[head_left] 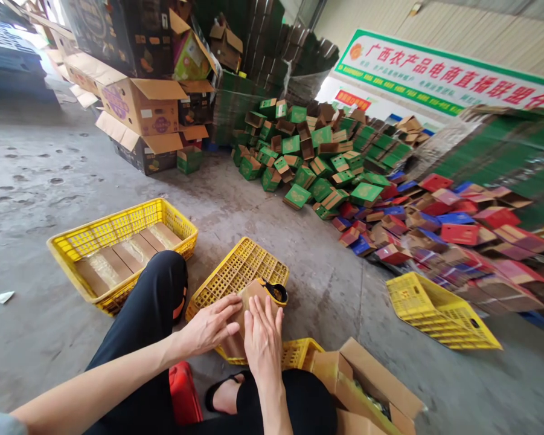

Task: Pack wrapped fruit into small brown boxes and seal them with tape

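On the upturned yellow crate [226, 272], toward its right edge: a brown cardboard box [252, 297]. Laid open upon it, fingers outstretched, gripping nothing: left hand [211, 325] along the left side, right hand [263, 335] flat on top. At the box's far right corner, a black tape dispenser [272, 289]. On the floor [221, 205] leftward, taped boxes [129, 254] inside another yellow crate [104, 225].
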